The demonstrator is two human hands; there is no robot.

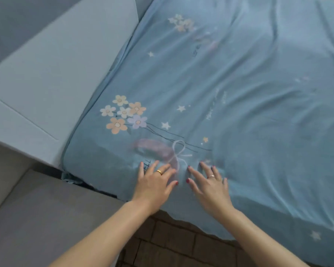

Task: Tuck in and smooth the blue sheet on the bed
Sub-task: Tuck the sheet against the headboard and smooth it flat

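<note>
The blue sheet (239, 93) lies spread over the bed (79, 151) and covers almost the whole top of the mattress. It carries a print of small flowers (123, 114), white stars and a thin white bow (179, 153). The cloth is not fully flat: long soft wrinkles run across the right part, and some folds lie near the far edge. At the near left corner the sheet wraps around the rounded edge of the mattress, and a little bunched cloth shows in the dark gap below that corner. The near edge on the right hangs down over the side of the bed, above a floor of brown bricks (172, 241).

Both hands lie flat on the sheet near the front edge, close beside each other but not touching. The left hand (154, 182) has its fingers straight and spread, pressing on the cloth just under the printed bow; it wears a gold ring (159, 172). The right hand (208, 182) is also flat with fingers spread apart, and has a ring (211, 176) too. Neither hand grips any cloth.

On the left of the bed stands a pale padded bed frame (46, 74), touching the mattress along its side.
</note>
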